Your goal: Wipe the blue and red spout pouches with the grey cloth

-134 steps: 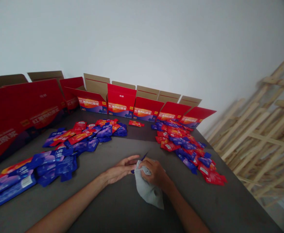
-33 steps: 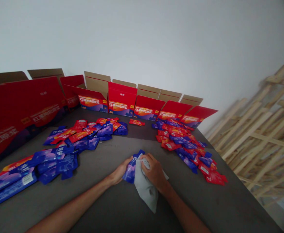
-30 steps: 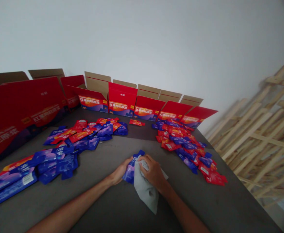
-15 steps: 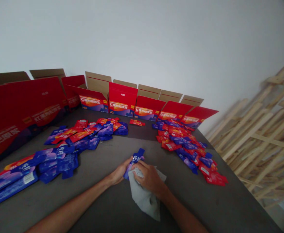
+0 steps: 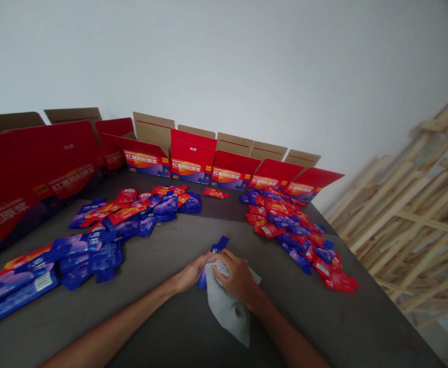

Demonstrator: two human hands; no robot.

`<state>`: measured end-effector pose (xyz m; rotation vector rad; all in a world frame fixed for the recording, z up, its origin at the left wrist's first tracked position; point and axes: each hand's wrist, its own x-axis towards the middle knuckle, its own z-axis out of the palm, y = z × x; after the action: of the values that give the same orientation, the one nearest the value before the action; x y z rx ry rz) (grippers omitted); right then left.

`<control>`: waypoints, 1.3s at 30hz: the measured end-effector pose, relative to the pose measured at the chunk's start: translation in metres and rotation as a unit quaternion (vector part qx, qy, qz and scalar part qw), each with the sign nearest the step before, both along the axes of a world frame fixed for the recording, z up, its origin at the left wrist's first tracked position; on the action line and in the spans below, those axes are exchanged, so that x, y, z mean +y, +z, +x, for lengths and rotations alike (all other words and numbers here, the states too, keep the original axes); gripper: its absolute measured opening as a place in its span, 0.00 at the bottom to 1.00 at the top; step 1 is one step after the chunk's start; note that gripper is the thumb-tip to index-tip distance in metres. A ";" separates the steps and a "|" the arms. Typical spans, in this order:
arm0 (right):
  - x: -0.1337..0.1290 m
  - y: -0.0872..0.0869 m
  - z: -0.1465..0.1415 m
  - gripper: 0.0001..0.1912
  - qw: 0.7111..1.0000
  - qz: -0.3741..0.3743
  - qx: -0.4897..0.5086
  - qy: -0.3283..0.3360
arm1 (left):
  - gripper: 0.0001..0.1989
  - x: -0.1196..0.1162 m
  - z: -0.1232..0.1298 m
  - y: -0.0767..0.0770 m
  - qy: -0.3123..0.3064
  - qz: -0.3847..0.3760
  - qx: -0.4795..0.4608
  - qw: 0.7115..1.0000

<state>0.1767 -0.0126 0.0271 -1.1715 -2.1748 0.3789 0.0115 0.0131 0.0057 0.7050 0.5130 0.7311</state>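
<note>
Near the middle of the table, my left hand (image 5: 190, 273) is closed on the side of a blue spouted pouch (image 5: 219, 245). The pouch is tilted, its narrow top pointing away from me. My right hand (image 5: 235, 276) grips a pale grey cloth (image 5: 227, 312) and presses it against the front of the pouch. The cloth and fingers hide most of the pouch's printing; its top and a lower corner show. The loose end of the cloth hangs down towards me.
Red and blue pouches lie heaped at the left (image 5: 143, 209) and right (image 5: 285, 220). More blue pouches (image 5: 81, 255) are stacked at near left. Open red cartons (image 5: 193, 156) line the back and left of the table (image 5: 162, 327). Wooden frames (image 5: 407, 220) lean at the right.
My right hand and the cloth have shifted slightly and now cover more of the pouch's front. The left hand keeps its hold; the heaps and cartons stay put.
</note>
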 end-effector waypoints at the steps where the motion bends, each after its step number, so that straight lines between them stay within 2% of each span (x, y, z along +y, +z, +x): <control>1: -0.001 0.000 -0.001 0.09 1.000 -0.002 -0.022 0.019 | 0.18 0.001 -0.001 -0.001 0.007 0.002 0.003 1.000; 5: -0.008 0.000 -0.004 0.11 0.992 -0.004 -0.094 0.079 | 0.20 0.003 -0.003 -0.006 0.018 -0.005 0.023 1.000; 8: -0.011 -0.001 -0.006 0.11 0.990 0.001 -0.114 0.082 | 0.20 0.003 -0.004 -0.007 0.018 -0.019 0.029 0.999; 11: -0.006 0.000 -0.003 0.10 0.995 0.007 -0.095 0.032 | 0.18 0.003 -0.003 -0.003 0.029 -0.016 0.021 0.999; 16: 0.011 0.004 0.017 0.06 0.994 0.005 -0.014 -0.111 | 0.16 0.004 -0.004 0.004 0.066 -0.044 0.024 0.997; 18: 0.015 0.004 0.024 0.10 0.990 -0.015 -0.018 -0.138 | 0.16 0.005 -0.005 0.004 0.092 -0.050 0.025 0.994; 20: 0.016 0.002 0.028 0.14 0.991 -0.045 -0.029 -0.122 | 0.16 0.006 -0.006 0.003 0.101 -0.046 0.024 0.994; 22: 0.015 -0.003 0.027 0.15 0.994 -0.074 -0.019 -0.076 | 0.18 0.005 -0.006 0.003 0.085 -0.040 0.023 0.995; 25: 0.014 -0.008 0.023 0.17 0.993 -0.114 0.027 -0.023 | 0.20 0.004 -0.006 0.003 0.057 -0.036 0.027 0.997; 28: 0.015 -0.008 0.024 0.20 0.984 -0.164 0.066 -0.005 | 0.20 0.005 -0.005 0.004 0.042 -0.017 0.024 0.999; 30: 0.019 -0.004 0.033 0.20 0.976 -0.182 0.110 -0.051 | 0.20 0.007 -0.004 0.003 0.040 0.022 0.003 0.999; 33: 0.033 0.005 0.059 0.20 0.946 -0.166 0.199 -0.196 | 0.24 0.010 -0.003 0.002 0.039 0.067 -0.025 0.997; 39: 0.088 0.036 0.148 0.26 0.895 -0.150 0.268 -0.324 | 0.29 0.010 -0.003 0.000 0.039 0.068 -0.023 0.997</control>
<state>0.3245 0.0751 0.0630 -1.6426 -1.1891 0.6566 0.0087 0.0235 0.0061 0.7968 0.4539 0.8598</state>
